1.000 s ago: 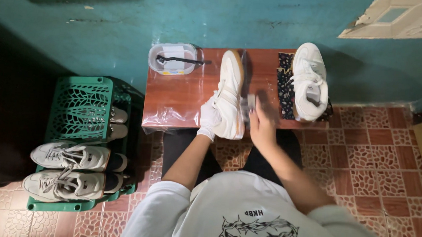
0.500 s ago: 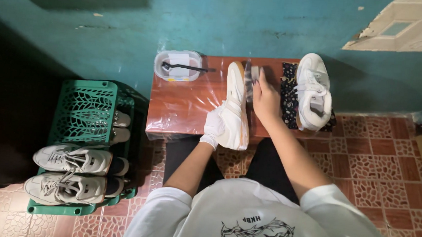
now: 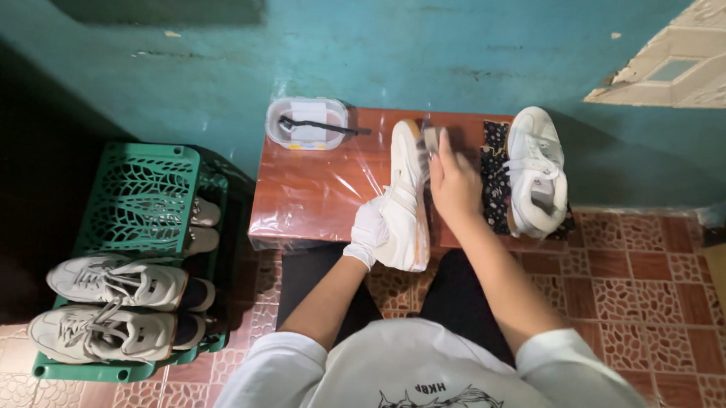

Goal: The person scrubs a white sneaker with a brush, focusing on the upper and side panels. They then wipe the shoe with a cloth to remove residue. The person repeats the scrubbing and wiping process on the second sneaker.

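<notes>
Two hands work on one white sneaker [image 3: 405, 198] that lies along the middle of a small red-brown table [image 3: 313, 197], its toe towards the far edge and its heel overhanging the near edge. The left hand [image 3: 370, 230], wearing a white glove, clasps the sneaker's side near the heel. The bare right hand [image 3: 455, 180] is closed around a small brush [image 3: 430, 139] whose head presses against the sneaker near its toe; most of the brush is hidden by the fingers. A clear plastic sheet covers the tabletop.

At the table's far left corner sits a clear plastic tub [image 3: 307, 125] with something pale inside, too unclear to name, and a dark thin-handled brush [image 3: 321, 127] laid across its rim, the handle sticking out to the right. Along the right edge a dark patterned cloth [image 3: 495, 183] is spread, and a second white sneaker [image 3: 537, 168] rests on it, laces up, just beside the right hand but apart from it.

On the tiled floor [image 3: 628, 262] to the left of the table stands a green plastic crate [image 3: 140, 203] with an openwork wall. It holds a pair of grey-white sneakers [image 3: 113, 306] lying side by side at its near end, and two more pale shoes [image 3: 202, 224] show at its far right side, mostly hidden by the crate's wall
</notes>
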